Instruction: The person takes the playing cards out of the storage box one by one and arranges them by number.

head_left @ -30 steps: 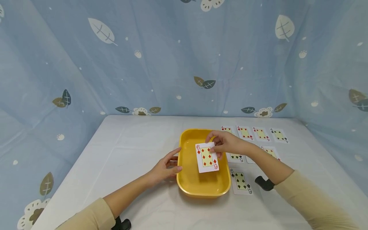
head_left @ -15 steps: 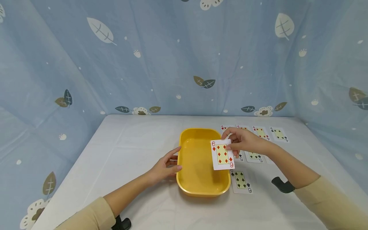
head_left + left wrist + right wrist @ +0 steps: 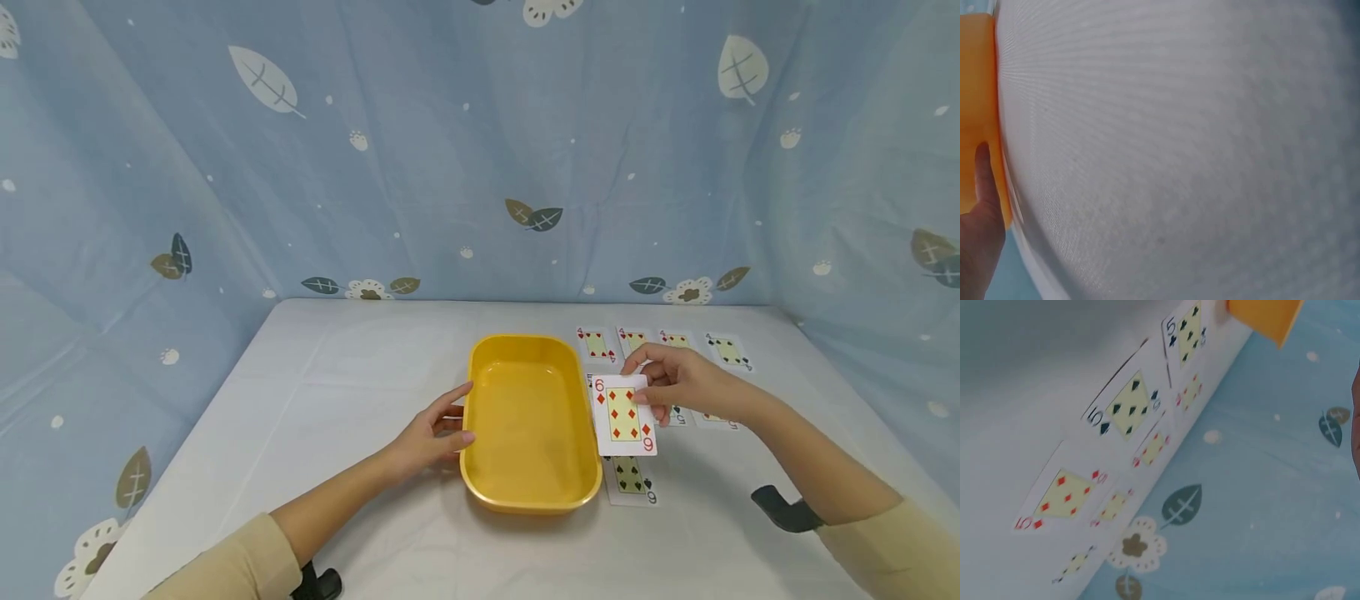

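Note:
My right hand (image 3: 686,383) pinches a playing card, the six of diamonds (image 3: 618,417), face up between thumb and fingers. The card is held just right of the yellow plastic tray (image 3: 517,442), overlapping the upper part of the six of spades (image 3: 632,489) in the head view. With fingers spread and mostly straight, my left hand (image 3: 423,442) rests against the tray's left side, thumb and index fingertips at the rim. In the left wrist view, one finger of that hand (image 3: 982,231) lies along the tray's outer wall (image 3: 975,81). Nothing lies in the tray.
Fours, including a four of spades (image 3: 727,352), form the back row. The right wrist view shows a row of fives: clubs (image 3: 1188,337), spades (image 3: 1127,409) and diamonds (image 3: 1063,499). A blue leaf-print curtain (image 3: 465,167) hangs behind the white table (image 3: 360,367).
My right hand has carried the six of diamonds rightward, from over the tray to beyond its right rim. My left hand and the tray have stayed put.

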`<act>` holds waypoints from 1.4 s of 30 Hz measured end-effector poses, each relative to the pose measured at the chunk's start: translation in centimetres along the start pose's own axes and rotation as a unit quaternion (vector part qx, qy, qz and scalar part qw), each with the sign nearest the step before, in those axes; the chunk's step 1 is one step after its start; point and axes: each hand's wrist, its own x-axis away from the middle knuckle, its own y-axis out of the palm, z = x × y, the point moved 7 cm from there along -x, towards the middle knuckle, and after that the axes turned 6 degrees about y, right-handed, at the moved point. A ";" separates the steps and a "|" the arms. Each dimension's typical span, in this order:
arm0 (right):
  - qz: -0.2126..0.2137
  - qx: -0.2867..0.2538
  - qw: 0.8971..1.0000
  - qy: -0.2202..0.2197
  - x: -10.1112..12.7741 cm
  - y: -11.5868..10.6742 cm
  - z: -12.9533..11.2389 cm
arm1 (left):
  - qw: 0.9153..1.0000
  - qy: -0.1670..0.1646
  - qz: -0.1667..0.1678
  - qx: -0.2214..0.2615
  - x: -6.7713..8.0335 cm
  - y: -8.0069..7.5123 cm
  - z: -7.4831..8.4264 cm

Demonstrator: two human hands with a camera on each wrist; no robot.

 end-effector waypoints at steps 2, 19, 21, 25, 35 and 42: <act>0.008 0.004 1.000 -0.001 0.7 -0.4 0.4 | 1.000 -0.001 -0.002 -0.001 0.0 0.0 0.1; 0.024 0.002 1.000 0.018 5.1 -2.4 3.7 | 1.000 -0.008 0.004 -0.006 0.1 0.2 0.3; 0.026 0.003 0.999 0.024 5.5 -2.6 4.2 | 1.000 -0.009 0.004 -0.005 0.1 0.2 0.3; 0.033 0.011 0.999 0.038 6.1 -2.8 5.1 | 1.000 -0.010 0.004 -0.004 0.1 0.2 0.3; 0.019 0.010 0.999 0.044 6.2 -2.3 7.2 | 1.000 -0.012 0.005 -0.004 0.1 0.2 0.4; 0.003 0.041 0.997 0.060 6.0 -1.4 8.8 | 1.000 -0.011 0.004 -0.004 0.1 0.2 0.5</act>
